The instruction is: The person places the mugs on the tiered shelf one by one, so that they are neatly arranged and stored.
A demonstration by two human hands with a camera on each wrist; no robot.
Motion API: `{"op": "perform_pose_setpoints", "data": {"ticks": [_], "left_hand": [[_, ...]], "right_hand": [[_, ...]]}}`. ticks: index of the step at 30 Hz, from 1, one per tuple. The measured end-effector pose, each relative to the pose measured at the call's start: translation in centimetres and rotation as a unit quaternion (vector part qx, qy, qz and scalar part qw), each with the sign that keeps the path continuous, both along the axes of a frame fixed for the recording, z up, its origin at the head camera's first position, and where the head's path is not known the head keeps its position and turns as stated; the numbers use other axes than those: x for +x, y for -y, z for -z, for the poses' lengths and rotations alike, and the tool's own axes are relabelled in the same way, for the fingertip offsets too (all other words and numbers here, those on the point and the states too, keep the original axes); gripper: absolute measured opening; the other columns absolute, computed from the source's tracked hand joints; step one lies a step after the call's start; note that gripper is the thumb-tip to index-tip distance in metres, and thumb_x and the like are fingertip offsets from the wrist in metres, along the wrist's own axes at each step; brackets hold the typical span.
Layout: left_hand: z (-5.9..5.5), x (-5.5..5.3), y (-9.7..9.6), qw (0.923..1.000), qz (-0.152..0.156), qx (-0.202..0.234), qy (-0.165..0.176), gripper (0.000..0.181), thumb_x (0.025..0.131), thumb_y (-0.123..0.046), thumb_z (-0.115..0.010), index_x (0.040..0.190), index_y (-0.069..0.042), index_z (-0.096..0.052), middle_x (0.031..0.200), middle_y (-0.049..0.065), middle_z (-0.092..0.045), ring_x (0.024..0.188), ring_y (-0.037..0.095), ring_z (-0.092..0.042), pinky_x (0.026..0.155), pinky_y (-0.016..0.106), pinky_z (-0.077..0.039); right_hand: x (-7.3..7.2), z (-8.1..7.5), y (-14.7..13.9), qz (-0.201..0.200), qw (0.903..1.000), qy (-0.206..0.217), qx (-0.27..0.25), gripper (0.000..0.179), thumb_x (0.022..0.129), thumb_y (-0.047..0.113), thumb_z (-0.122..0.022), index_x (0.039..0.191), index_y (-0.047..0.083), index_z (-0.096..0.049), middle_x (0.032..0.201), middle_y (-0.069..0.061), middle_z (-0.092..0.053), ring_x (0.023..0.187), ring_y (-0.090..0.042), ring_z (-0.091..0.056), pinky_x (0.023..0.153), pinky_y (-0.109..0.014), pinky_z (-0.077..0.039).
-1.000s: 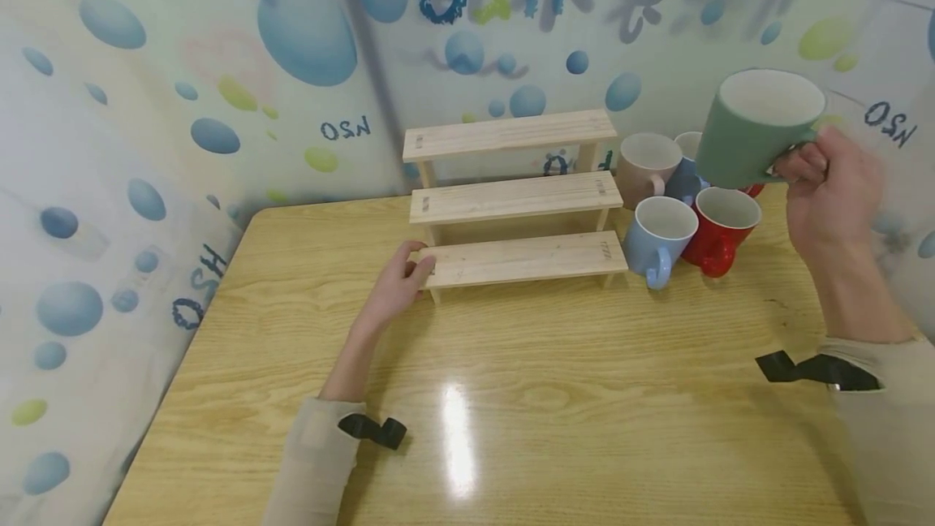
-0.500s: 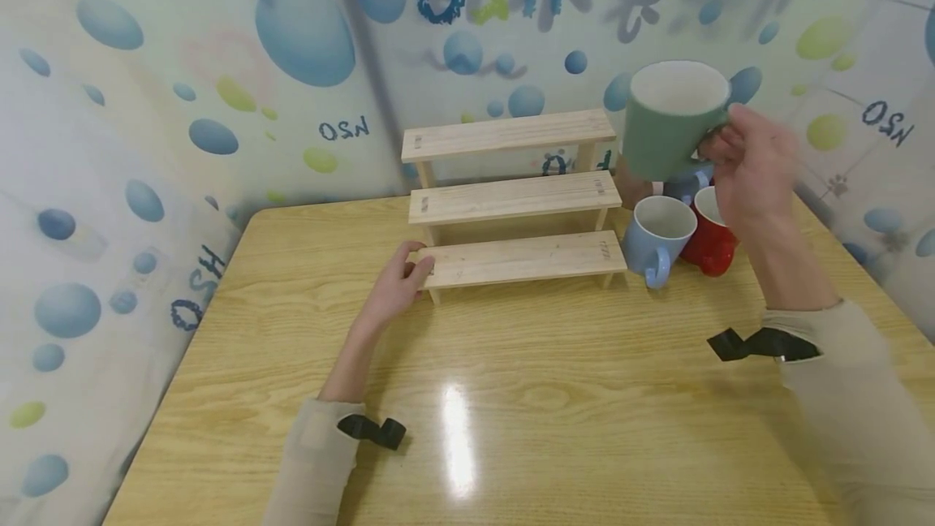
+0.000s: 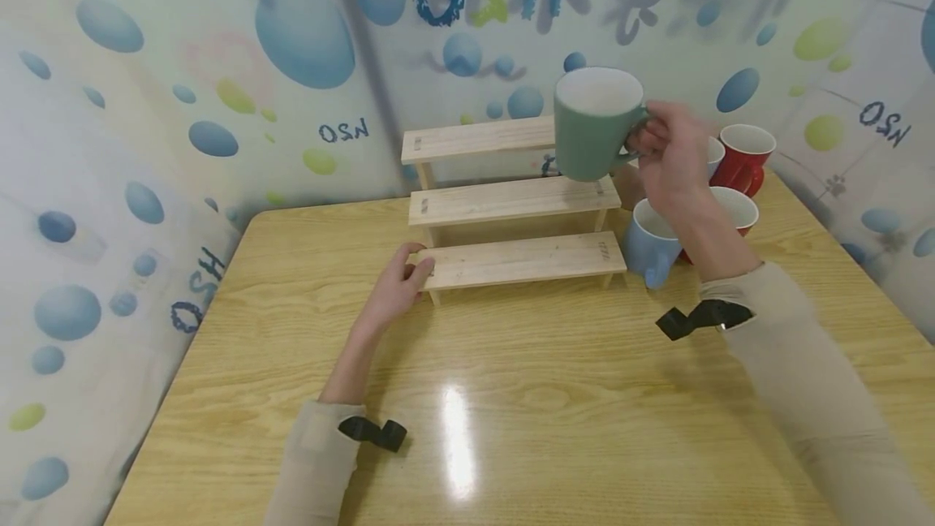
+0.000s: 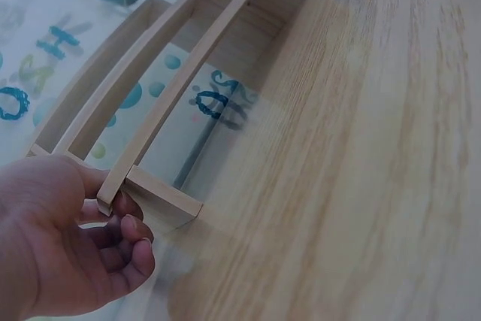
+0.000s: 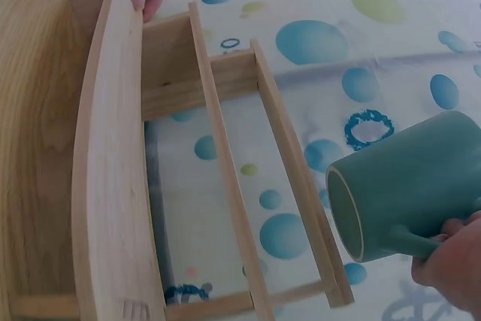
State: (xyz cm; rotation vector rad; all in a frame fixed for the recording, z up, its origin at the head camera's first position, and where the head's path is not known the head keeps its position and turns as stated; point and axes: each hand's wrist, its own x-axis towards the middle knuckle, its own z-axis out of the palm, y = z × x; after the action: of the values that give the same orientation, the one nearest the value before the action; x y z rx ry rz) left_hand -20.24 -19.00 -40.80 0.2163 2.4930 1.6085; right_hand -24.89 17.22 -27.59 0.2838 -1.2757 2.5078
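Observation:
A three-tier wooden shelf rack [image 3: 519, 260] stands against the wall on the table. My left hand [image 3: 394, 282] pinches the left end of its lowest board, thumb on top and fingers curled beneath, as the left wrist view also shows. By its handle, my right hand [image 3: 675, 153] grips a green mug [image 3: 592, 136]. The mug is upright in the air, in front of the right end of the top board and hiding it in the head view. In the right wrist view the green mug [image 5: 406, 186] is apart from the boards.
Right of the rack several mugs crowd together: a light blue mug [image 3: 652, 254], a red mug [image 3: 741, 169] behind and others partly hidden by my right hand. A patterned wall covering [image 3: 307, 136] rises behind the wooden table [image 3: 511, 364].
My right hand has carried the green mug leftward, from above the mugs to the rack's right end. My left hand has stayed on the lowest board.

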Motion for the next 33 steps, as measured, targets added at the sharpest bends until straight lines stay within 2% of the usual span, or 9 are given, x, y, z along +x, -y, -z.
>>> {"op": "perform_pose_setpoints", "data": {"ticks": [6,11,14,19,20,33], "left_hand": [[0.0,0.1,0.2,1.0000,0.002,-0.001,-0.002,0.045,0.110,-0.032,-0.046,0.145,-0.006,-0.039,0.076,0.005,-0.049,0.062,0.014,-0.034,0.060,0.028,-0.038],[0.2,0.0,0.3,1.0000,0.008,0.002,-0.005,0.047,0.109,-0.032,-0.047,0.147,-0.005,-0.037,0.072,0.003,-0.044,0.058,0.012,-0.031,0.056,0.027,-0.034],[-0.4,0.2,0.2,0.9999,0.011,0.003,0.000,0.047,0.110,-0.028,-0.046,0.148,-0.003,-0.036,0.068,0.001,-0.041,0.055,0.012,-0.029,0.053,0.027,-0.031],[-0.2,0.2,0.3,1.0000,0.009,0.001,-0.003,0.046,0.110,-0.030,-0.046,0.146,-0.004,-0.038,0.066,0.000,-0.039,0.053,0.012,-0.030,0.051,0.026,-0.031],[0.2,-0.1,0.4,1.0000,0.008,0.000,-0.005,0.047,0.109,-0.033,-0.047,0.146,-0.005,-0.038,0.066,0.000,-0.039,0.053,0.012,-0.030,0.051,0.026,-0.031],[0.4,0.0,0.2,0.9998,0.004,-0.010,-0.019,0.043,0.109,-0.033,-0.047,0.144,-0.008,-0.041,0.065,0.000,-0.038,0.052,0.012,-0.031,0.050,0.026,-0.030]], "right_hand": [[-1.5,-0.2,2.7,-0.027,0.9994,-0.019,-0.004,0.043,0.098,-0.001,-0.046,0.058,0.008,-0.033,0.061,-0.001,-0.021,0.060,-0.017,-0.018,0.063,-0.025,-0.026],[-2.5,-0.6,4.9,-0.036,0.9987,-0.032,0.016,0.046,0.096,-0.001,-0.044,0.056,0.012,-0.026,0.063,-0.001,-0.014,0.061,-0.017,-0.011,0.060,-0.026,-0.017],[-2.9,-1.0,6.1,-0.036,0.9992,-0.014,0.013,0.047,0.096,-0.001,-0.046,0.056,0.011,-0.024,0.062,0.000,-0.013,0.061,-0.017,-0.011,0.059,-0.025,-0.015],[-3.5,-1.4,8.2,-0.030,0.9995,0.012,-0.004,0.048,0.096,-0.003,-0.047,0.056,0.010,-0.022,0.062,-0.001,-0.014,0.062,-0.017,-0.012,0.060,-0.024,-0.019],[-3.7,-1.4,8.6,-0.027,0.9995,0.015,-0.001,0.048,0.095,-0.002,-0.048,0.055,0.010,-0.023,0.061,-0.001,-0.015,0.062,-0.017,-0.013,0.059,-0.024,-0.019],[-5.8,-1.5,12.4,-0.005,0.9983,0.057,0.016,0.047,0.094,0.001,-0.051,0.052,0.011,-0.032,0.055,0.001,-0.025,0.055,-0.015,-0.024,0.054,-0.023,-0.022]]}}
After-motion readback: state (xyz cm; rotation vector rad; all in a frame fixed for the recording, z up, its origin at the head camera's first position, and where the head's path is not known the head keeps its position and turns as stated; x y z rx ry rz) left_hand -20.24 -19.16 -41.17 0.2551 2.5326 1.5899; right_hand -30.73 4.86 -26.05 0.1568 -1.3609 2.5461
